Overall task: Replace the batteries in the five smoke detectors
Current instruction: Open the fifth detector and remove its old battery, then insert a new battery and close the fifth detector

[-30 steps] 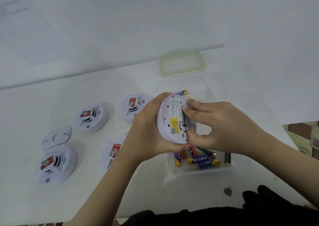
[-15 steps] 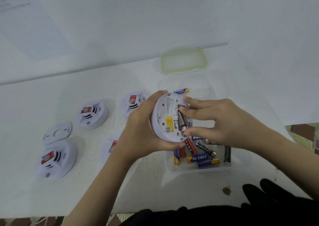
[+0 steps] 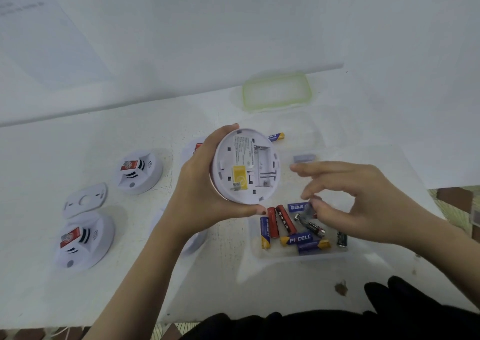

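Presently: white table (image 3: pixel 130 137) w/ clear tub (image 3: pixel 298 255) of loose batteries (image 3: pixel 298 239). Smoke detector (image 3: pixel 246 165), back up, battery bay empty, clamped in left hand (image 3: pixel 197 191) above table. Right hand (image 3: pixel 350 204) over tub; thumb & finger pinch a blurred battery (image 3: pixel 309 209), other fingers spread.

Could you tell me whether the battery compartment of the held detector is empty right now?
Empty: the compartment of the detector in the left hand shows bare slots and contacts.

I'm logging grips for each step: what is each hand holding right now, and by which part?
The left hand grips the smoke detector by its rim. The right hand pinches a battery by one end.
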`<state>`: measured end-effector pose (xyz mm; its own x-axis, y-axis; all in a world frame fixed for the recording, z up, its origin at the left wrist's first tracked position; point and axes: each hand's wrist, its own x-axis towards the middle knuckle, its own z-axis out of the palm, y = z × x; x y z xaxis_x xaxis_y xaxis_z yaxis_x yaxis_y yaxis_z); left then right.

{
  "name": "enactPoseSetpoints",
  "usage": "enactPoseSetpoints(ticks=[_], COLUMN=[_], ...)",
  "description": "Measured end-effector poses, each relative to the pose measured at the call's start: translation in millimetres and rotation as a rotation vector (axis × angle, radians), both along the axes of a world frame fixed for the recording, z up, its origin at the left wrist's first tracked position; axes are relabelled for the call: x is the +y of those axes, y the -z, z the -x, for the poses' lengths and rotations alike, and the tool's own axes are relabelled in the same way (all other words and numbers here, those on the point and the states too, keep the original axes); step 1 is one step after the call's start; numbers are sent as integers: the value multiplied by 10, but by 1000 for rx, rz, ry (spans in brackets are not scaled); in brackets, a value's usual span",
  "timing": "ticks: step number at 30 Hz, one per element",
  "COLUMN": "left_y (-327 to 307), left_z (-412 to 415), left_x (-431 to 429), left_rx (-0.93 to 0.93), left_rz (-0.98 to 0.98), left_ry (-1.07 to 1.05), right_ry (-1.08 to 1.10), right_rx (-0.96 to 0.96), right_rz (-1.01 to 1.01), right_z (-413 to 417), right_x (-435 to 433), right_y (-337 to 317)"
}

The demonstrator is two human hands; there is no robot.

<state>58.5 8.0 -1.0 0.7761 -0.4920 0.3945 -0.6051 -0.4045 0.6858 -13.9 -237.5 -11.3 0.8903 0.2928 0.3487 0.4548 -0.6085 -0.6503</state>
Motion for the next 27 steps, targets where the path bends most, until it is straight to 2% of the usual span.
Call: enactPoseSetpoints(ticks=[3, 7, 8, 11, 17, 21, 22, 24, 27], left_y=[-10, -52, -59, -77, -65, -37, -35, -23, 5], left_z=[19, 28, 28, 31, -31, -67, -77, -96, -138], left_x=[-14, -65, -68, -23, 63, 12, 0, -15, -25], left_rx=[14, -37, -28, 34, 197, 207, 198, 169, 129], left_rz=[40, 54, 48, -8, -83, -38, -19, 1, -1], left_ry=[25, 43, 50, 63, 18, -11, -16, -27, -57], right_ry=[6, -16, -10, 19, -83, -82, -53, 22, 66], right_rx=[51, 407, 453, 476, 547, 523, 480, 391, 460], right_rz=[-42, -603, -689, -705, -553, -371, -282, 22, 488], right_z=[-34, -140, -175, -285, -512, -773, -867, -1068, -1307], right_x=[47, 215, 243, 270, 163, 44, -12, -139, -259], right_y=[11, -123, -148, -202, -292, -331, -329, -328, -300])
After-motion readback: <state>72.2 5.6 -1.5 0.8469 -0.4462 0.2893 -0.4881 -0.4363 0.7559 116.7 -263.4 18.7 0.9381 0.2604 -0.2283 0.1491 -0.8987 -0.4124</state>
